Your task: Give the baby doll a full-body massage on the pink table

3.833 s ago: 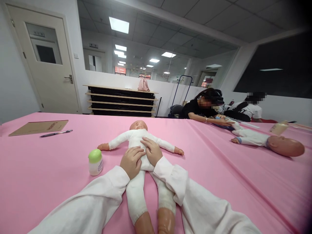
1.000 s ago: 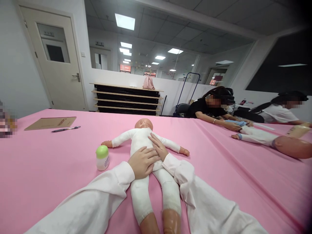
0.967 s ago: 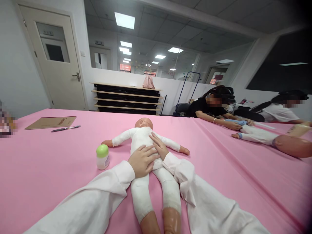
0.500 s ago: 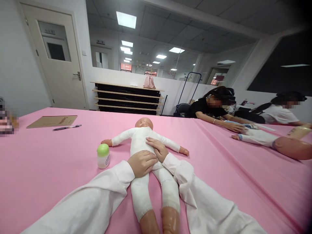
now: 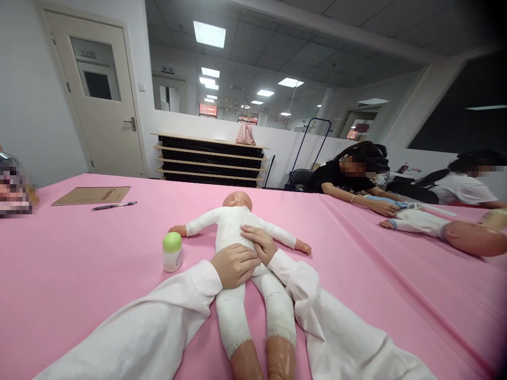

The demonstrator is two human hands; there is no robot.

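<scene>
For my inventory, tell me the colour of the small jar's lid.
The lid is light green, in the head view.

Pink tablecloth [image 5: 99, 295], left part: kraft-cover notebook [image 5: 91, 195], ballpoint pen [image 5: 114, 206] just in front, green-capped bottle [image 5: 172, 253] upright, nearer. Right part: second baby doll [image 5: 471, 237] lying head to the right, person in black T-shirt [image 5: 328, 177] leaning over it, pale yellow bottle [image 5: 495, 219] beside its head. Behind: person in white top [image 5: 459, 189]. Background: shut door [image 5: 103, 132] at left, low black-and-wood stack [image 5: 209, 161] with pink backpack [image 5: 245, 134] on top, blue trolley frame [image 5: 319, 119], long interior window [image 5: 257, 63] above.
</scene>
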